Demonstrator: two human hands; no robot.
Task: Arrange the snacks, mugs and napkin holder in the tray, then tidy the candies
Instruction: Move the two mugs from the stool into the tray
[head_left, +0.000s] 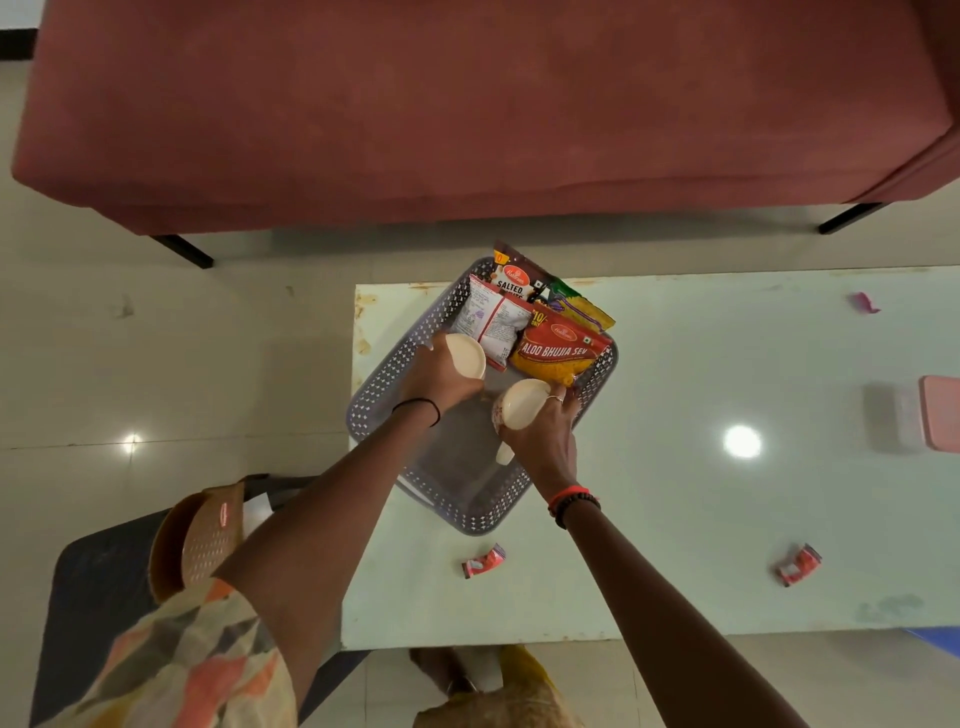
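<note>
Grey perforated plastic tray (382, 382) sits on the pale green glass surface (701, 519), with colourful snack packets (556, 348) stacked at its far end. The left hand (436, 382) grips a cream ceramic mug (466, 354). The right hand (545, 441) grips a second cream mug (522, 405). Both mugs are over the tray, just beside the packets. A red-wrapped candy (484, 561) lies near the tray, and another red candy (798, 565) lies well to the right.

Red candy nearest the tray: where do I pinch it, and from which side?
Pinch the red candy across its middle, coming straight down. It lies flat on the table, apart from the tray, long axis roughly left to right, so squeeze front to back; its crimped ends look thin and may slip.
</note>
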